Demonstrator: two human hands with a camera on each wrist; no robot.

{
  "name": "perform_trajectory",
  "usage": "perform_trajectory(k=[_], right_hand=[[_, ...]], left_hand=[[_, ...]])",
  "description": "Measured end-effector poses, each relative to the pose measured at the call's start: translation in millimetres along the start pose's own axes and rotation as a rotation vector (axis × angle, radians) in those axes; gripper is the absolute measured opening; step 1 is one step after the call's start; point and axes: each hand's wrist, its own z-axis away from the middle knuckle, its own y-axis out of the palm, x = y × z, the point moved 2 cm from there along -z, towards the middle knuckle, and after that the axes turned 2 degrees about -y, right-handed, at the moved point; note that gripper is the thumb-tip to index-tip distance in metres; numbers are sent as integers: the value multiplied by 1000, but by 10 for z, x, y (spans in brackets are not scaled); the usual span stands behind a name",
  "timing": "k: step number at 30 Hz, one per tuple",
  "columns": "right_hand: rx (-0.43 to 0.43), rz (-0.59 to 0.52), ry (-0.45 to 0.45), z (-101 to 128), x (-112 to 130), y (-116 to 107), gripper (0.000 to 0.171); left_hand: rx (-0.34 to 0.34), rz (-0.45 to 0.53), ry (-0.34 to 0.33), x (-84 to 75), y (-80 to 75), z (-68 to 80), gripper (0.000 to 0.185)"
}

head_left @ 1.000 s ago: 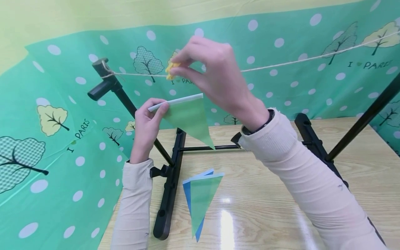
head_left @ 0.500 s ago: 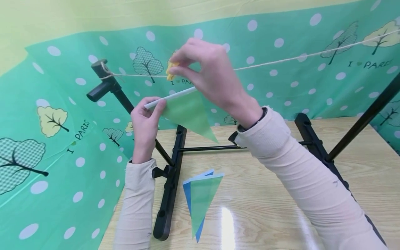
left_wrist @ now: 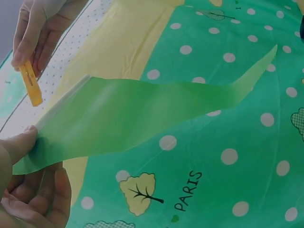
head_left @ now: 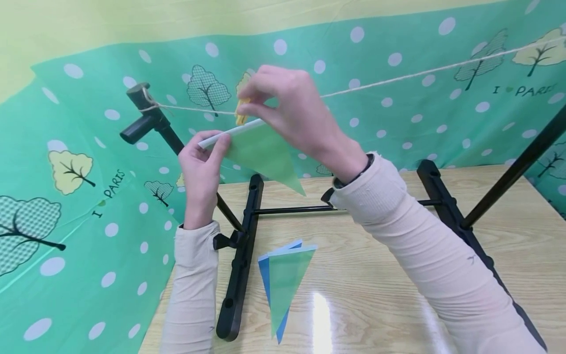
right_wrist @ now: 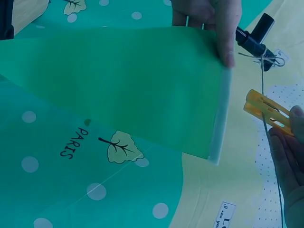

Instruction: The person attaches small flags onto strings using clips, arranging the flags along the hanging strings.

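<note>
My left hand point(head_left: 201, 172) pinches a green triangular pennant point(head_left: 263, 155) by one end of its pale top strip, thumb on the front. In the left wrist view the pennant point(left_wrist: 142, 111) stretches out to its tip. Above it, my right hand point(head_left: 294, 113) pinches a yellow clothespin point(head_left: 241, 112) at the thin white string point(head_left: 376, 83). The right wrist view puts the clothespin point(right_wrist: 266, 109) across the string, a small gap away from the pennant's pale edge point(right_wrist: 220, 128). I cannot tell whether its jaws are around the string.
A black stand post point(head_left: 146, 105) bears the string's knotted left end; another post point(head_left: 513, 167) rises at right. Below, a crossbar joins black feet point(head_left: 240, 260) on the wooden table point(head_left: 376, 295). A green pennant point(head_left: 287, 280) lies over a blue one point(head_left: 264, 270). Dotted green cloth point(head_left: 110, 196) hangs behind.
My left hand has moved left and up with the pennant, bringing its top strip near the clothespin. My right hand has come down slightly with the clothespin, and the string dips there.
</note>
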Motion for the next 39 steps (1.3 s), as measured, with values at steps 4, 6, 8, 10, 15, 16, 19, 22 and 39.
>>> perform_trajectory(k=[4,6,8,10,15,16,19,22,39], right_hand=[[28,14,3,0,2,16,15],[38,20,1,-1,3,22,15],[46,20,-1,-3,5,30,15],[55,17,2,-5,9,37,14],[58,30,3,-14,18,50,15],[55,35,3,-16,19,51,15],[54,46,4,-22,19,55,15],[61,53,4,-24,19,61,15],[66,73,7,-16,21,108,22]], left_hand=[[3,24,8,-25,-6,-13,9],[5,29,12,-34,-7,-23,8],[2,33,19,-43,-9,-35,8],[-3,40,23,-46,-14,-48,7],[-12,54,30,-64,-26,-74,7],[-13,56,33,-70,-28,-78,7],[-12,62,38,-83,-35,-81,6],[-5,54,54,-89,-40,-79,7],[0,67,110,-116,-38,-129,3]])
